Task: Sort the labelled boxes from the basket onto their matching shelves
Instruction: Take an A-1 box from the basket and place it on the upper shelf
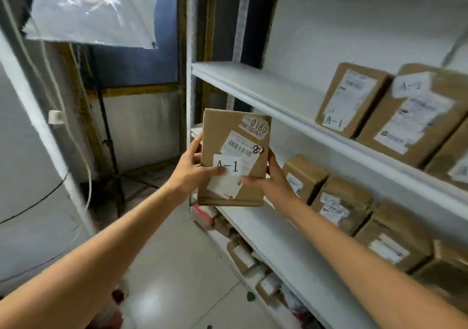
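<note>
Both hands hold one brown box (pixel 234 157) up in front of the white shelves (pixel 266 93). The left hand (pixel 195 169) grips its left edge, thumb pressed over the face onto a white tag reading A-1 (pixel 227 164), fingers wrapped behind. The right hand (pixel 271 179) clasps the lower right corner, thumb across the front and fingers along the right side. The box stands upright, face toward the camera, clear of every shelf board, in front of the rack's left post. Its face also carries a barcode label (pixel 240 147), a handwritten 80 beside it, and a sticker marked 0180 (pixel 255 125) near the top right corner. Up to the right, on the upper shelf, two boxes sit side by side: a nearer one (pixel 350 99) with A-1 written low on its label, and a larger one (pixel 415 115) with an A-1 tag at its top. The shelf below (pixel 286 242) holds a row of further brown boxes (pixel 339 202), their labels too blurred to read. More parcels lie on the lowest level near the pale tiled floor (pixel 177 265).
</note>
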The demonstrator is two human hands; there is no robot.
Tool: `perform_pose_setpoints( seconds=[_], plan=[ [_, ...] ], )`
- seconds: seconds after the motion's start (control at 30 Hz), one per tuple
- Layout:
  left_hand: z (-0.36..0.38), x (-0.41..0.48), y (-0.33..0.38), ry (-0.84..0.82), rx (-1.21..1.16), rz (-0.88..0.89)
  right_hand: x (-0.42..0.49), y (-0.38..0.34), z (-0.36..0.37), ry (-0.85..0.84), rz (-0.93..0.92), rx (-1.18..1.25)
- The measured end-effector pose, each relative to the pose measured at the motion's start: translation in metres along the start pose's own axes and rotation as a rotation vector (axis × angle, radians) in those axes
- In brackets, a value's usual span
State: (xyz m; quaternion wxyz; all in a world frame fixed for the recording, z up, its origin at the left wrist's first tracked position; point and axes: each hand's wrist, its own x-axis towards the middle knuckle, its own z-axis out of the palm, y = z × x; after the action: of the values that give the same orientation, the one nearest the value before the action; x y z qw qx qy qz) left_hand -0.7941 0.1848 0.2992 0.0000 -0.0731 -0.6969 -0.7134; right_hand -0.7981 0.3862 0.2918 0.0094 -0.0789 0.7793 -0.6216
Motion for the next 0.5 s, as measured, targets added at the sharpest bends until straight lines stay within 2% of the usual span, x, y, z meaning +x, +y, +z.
perform_pose_setpoints(
  seconds=[0.17, 0.3, 0.5],
  plan=[
    [0.010, 0.046, 0.014, -0.126, -0.015, -0.002, 0.008, -0.008, -0.021, 0.207, 0.021, -0.010],
    [0.011, 0.085, 0.028, -0.235, -0.051, 0.016, 0.026, -0.022, -0.032, 0.320, -0.037, -0.022],
    [0.025, 0.156, 0.056, -0.355, -0.046, 0.143, 0.074, -0.051, -0.060, 0.412, -0.071, -0.094]
  ],
)
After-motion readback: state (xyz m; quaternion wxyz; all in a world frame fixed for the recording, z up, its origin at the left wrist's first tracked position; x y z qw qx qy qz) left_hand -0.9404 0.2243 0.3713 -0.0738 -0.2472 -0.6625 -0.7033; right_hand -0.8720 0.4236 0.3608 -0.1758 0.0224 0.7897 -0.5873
